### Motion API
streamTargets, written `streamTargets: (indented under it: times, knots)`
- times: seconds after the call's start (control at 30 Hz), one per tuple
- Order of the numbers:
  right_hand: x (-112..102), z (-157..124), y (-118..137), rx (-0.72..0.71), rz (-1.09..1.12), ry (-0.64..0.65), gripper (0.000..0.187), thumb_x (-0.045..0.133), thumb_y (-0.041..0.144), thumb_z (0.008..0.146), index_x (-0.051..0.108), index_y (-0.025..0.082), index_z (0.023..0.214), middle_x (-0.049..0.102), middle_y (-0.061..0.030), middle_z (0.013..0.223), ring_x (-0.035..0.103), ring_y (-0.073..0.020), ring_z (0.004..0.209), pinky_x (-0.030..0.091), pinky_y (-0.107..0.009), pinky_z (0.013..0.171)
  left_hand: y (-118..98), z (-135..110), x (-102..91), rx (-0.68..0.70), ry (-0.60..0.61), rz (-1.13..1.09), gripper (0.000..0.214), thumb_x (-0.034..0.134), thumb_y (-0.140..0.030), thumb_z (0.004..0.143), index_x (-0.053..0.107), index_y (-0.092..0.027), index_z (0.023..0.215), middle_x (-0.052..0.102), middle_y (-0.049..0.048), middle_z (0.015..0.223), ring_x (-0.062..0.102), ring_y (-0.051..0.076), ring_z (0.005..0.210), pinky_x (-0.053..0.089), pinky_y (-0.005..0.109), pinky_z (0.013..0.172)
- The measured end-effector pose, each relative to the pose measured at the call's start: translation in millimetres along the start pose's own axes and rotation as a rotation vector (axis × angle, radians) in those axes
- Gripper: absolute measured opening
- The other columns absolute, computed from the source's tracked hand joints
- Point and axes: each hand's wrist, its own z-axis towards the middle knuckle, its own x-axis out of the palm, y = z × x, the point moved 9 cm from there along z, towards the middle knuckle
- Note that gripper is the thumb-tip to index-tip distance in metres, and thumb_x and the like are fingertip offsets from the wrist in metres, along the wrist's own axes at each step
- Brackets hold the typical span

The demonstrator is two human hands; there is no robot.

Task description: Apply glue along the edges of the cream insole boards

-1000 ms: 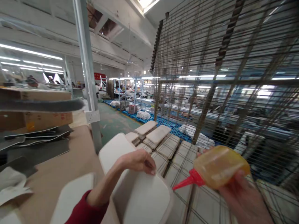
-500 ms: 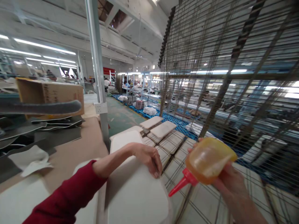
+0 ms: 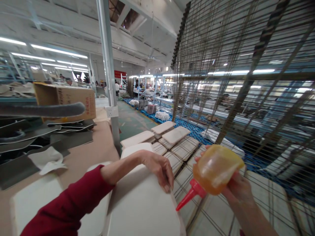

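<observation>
A soft squeeze bottle (image 3: 216, 168) of amber liquid, with a red pointed nozzle, is gripped by my right hand (image 3: 237, 190), whose fingers wrap around behind it. The bottle is tilted down, its nozzle tip at the right edge of a white rounded panel (image 3: 142, 206). My left hand (image 3: 158, 168) reaches across that panel from the left, fingers bent and closed at its right edge, just above the nozzle tip. The underside of the panel at those fingers is hidden.
Several pale panels (image 3: 176, 135) lie on a wire rack (image 3: 182, 168) ahead and right. Raised wire racks (image 3: 221, 49) hang over the right side. At left are a brown table (image 3: 100, 141), dark sheets (image 3: 81, 137), a cardboard box (image 3: 76, 101) and a metal post (image 3: 108, 59).
The view has turned slightly left. The nozzle tip has shifted a little down along the panel's edge, and both hands keep their holds.
</observation>
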Motion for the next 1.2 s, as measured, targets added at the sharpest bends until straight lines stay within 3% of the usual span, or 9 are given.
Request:
streamTargets:
  times: [0.27,0.53,0.7,1.0,1.2]
  knots:
    - [7.7,3.3,-7.2,0.016,0.082,0.035,0.073,0.087,0.052,0.050,0.063,0.031,0.116,0.070,-0.0012,0.105,0.064,-0.0257,0.099,0.046,-0.040,0.096,4.2,0.0,5.1,-0.019,0.032,-0.044,0.039,0.087,-0.042,0.050,0.078,-0.014,0.075,0.072,-0.0005,0.069,0.065,0.017,0.067,0.053,0.022,0.066]
    - [-1.9,6.7,-10.6,-0.044,0.059,0.002,0.078,0.086,0.054,0.049,0.062,0.029,0.118,0.069,-0.0053,0.104,0.065,-0.0296,0.094,0.053,-0.045,0.088,7.6,-4.9,3.0,-0.004,0.030,-0.026,0.040,0.087,-0.041,0.050,0.078,-0.014,0.077,0.073,-0.0005,0.070,0.066,0.018,0.067,0.053,0.023,0.066]
    - [-7.5,9.2,-15.5,-0.047,0.081,0.008,0.079,0.086,0.052,0.050,0.059,0.033,0.122,0.070,-0.0028,0.102,0.065,-0.0307,0.091,0.050,-0.050,0.091,6.9,-9.1,1.7,0.000,0.007,-0.047,0.035,0.087,-0.037,0.052,0.078,-0.013,0.076,0.072,-0.0008,0.069,0.065,0.016,0.067,0.052,0.021,0.065]
    - [-12.0,2.2,-13.0,-0.074,0.006,-0.030,0.077,0.083,0.059,0.051,0.060,0.033,0.119,0.069,-0.0019,0.106,0.062,-0.0292,0.098,0.055,-0.042,0.081,10.3,-16.9,-4.5,0.032,-0.030,-0.056,0.036,0.085,-0.040,0.055,0.078,-0.012,0.077,0.073,0.0012,0.071,0.065,0.018,0.068,0.054,0.024,0.066]
    - [-3.8,-6.5,-10.9,-0.065,0.076,-0.100,0.082,0.089,0.053,0.045,0.060,0.037,0.120,0.070,-0.0008,0.105,0.064,-0.0317,0.099,0.048,-0.048,0.096,17.3,-25.1,-10.2,0.021,-0.070,-0.072,0.036,0.084,-0.039,0.059,0.078,-0.011,0.080,0.073,0.0013,0.074,0.065,0.016,0.070,0.053,0.022,0.067]
